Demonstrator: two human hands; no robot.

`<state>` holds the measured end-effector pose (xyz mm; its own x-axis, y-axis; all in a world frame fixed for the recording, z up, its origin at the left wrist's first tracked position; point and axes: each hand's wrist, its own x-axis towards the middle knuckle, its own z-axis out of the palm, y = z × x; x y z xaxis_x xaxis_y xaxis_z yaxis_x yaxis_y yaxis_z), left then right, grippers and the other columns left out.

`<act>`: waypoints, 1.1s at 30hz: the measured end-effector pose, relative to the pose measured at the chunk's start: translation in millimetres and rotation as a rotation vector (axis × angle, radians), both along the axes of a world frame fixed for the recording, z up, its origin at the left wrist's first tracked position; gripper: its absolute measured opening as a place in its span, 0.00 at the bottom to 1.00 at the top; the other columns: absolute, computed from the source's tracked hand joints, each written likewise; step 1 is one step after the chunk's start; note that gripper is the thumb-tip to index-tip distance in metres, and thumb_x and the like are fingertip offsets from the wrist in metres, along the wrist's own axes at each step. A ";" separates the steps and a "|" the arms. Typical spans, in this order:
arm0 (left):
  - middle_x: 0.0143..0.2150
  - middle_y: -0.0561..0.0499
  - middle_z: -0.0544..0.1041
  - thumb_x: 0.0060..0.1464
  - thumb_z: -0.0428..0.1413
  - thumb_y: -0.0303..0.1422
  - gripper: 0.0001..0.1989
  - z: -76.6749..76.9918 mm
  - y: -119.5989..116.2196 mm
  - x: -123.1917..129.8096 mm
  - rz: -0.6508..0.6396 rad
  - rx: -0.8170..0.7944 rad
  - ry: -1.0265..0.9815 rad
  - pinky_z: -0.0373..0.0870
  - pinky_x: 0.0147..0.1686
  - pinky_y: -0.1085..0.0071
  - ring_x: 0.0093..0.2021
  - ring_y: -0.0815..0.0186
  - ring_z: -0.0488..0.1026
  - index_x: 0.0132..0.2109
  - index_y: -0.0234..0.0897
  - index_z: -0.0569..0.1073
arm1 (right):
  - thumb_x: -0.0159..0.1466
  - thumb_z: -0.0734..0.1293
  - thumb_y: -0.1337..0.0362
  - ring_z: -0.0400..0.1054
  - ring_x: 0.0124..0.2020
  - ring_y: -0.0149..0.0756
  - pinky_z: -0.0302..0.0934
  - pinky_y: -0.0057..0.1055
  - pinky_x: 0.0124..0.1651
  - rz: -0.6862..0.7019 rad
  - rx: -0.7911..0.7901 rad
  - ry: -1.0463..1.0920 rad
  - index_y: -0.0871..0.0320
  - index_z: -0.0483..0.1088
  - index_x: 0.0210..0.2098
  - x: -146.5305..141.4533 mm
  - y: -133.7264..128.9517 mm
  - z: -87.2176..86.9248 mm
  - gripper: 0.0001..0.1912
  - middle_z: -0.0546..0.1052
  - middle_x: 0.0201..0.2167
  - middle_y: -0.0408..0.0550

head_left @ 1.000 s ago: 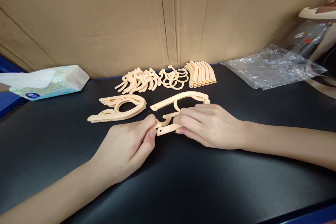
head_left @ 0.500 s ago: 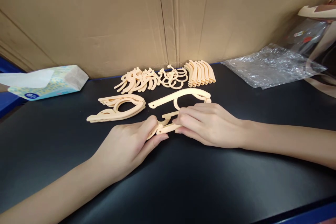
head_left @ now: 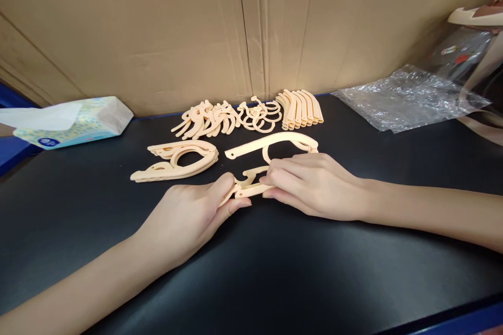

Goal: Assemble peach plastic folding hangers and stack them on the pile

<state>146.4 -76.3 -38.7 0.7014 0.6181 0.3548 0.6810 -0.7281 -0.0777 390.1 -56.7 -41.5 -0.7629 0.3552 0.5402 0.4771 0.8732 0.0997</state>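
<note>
Between both hands is a cream plastic hanger [head_left: 271, 141] with a long curved arm at the top and a ring partly behind the fingers. My left hand [head_left: 192, 214] pinches a short cream piece [head_left: 228, 196], mostly covered by the fingers, where it meets the lower arm [head_left: 251, 190]. My right hand [head_left: 318, 186] grips that lower arm and the hanger, its fingers hiding the middle. A small notched part [head_left: 248, 178] shows between the hands. Folded cream hangers [head_left: 188, 169] lie stacked behind my left hand.
Along the cardboard [head_left: 157, 31] lie cream curved pieces [head_left: 208, 119], hook rings [head_left: 261, 116] and a row of arms [head_left: 301, 110]. A tissue pack [head_left: 86, 123] sits at left, clear plastic wrap [head_left: 404, 99] at right, all on the black table [head_left: 275, 277].
The long upper arm of the hanger has shifted slightly to the right. Both hands keep nearly the same grip and place.
</note>
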 end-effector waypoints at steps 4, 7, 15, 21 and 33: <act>0.19 0.63 0.57 0.71 0.37 0.43 0.16 -0.1 -0.5 -1.3 -0.002 0.018 0.023 0.49 0.17 0.75 0.14 0.70 0.57 0.33 0.43 0.52 | 0.73 0.57 0.63 0.62 0.25 0.29 0.51 0.28 0.27 0.008 0.005 -0.002 0.58 0.65 0.33 0.8 -0.4 0.5 0.13 0.72 0.27 0.40; 0.18 0.63 0.58 0.71 0.37 0.42 0.16 -0.3 -0.2 -2.4 -0.024 0.010 0.028 0.49 0.17 0.75 0.14 0.70 0.57 0.33 0.43 0.52 | 0.73 0.57 0.63 0.61 0.24 0.29 0.51 0.28 0.27 0.006 0.021 0.001 0.58 0.65 0.32 0.7 -0.7 1.0 0.14 0.71 0.27 0.40; 0.18 0.63 0.58 0.71 0.37 0.41 0.15 -1.1 1.3 -2.6 -0.056 -0.013 0.010 0.48 0.17 0.75 0.13 0.70 0.56 0.34 0.42 0.53 | 0.73 0.57 0.63 0.58 0.23 0.28 0.49 0.28 0.26 0.006 0.017 -0.001 0.59 0.67 0.30 0.4 -1.4 0.6 0.16 0.69 0.24 0.39; 0.19 0.63 0.61 0.72 0.37 0.39 0.14 -1.9 -0.6 -4.0 -0.062 -0.044 0.019 0.50 0.17 0.75 0.14 0.70 0.59 0.35 0.42 0.55 | 0.71 0.58 0.68 0.57 0.22 0.28 0.48 0.29 0.26 -0.003 0.060 0.005 0.58 0.67 0.29 -0.8 -0.9 0.8 0.14 0.68 0.23 0.38; 0.19 0.62 0.62 0.71 0.36 0.41 0.16 -0.6 -2.1 -4.9 -0.057 -0.007 0.044 0.50 0.17 0.74 0.14 0.69 0.61 0.35 0.42 0.55 | 0.73 0.58 0.63 0.59 0.23 0.28 0.49 0.28 0.26 0.039 0.004 0.030 0.59 0.67 0.30 1.8 -0.3 1.0 0.16 0.72 0.25 0.39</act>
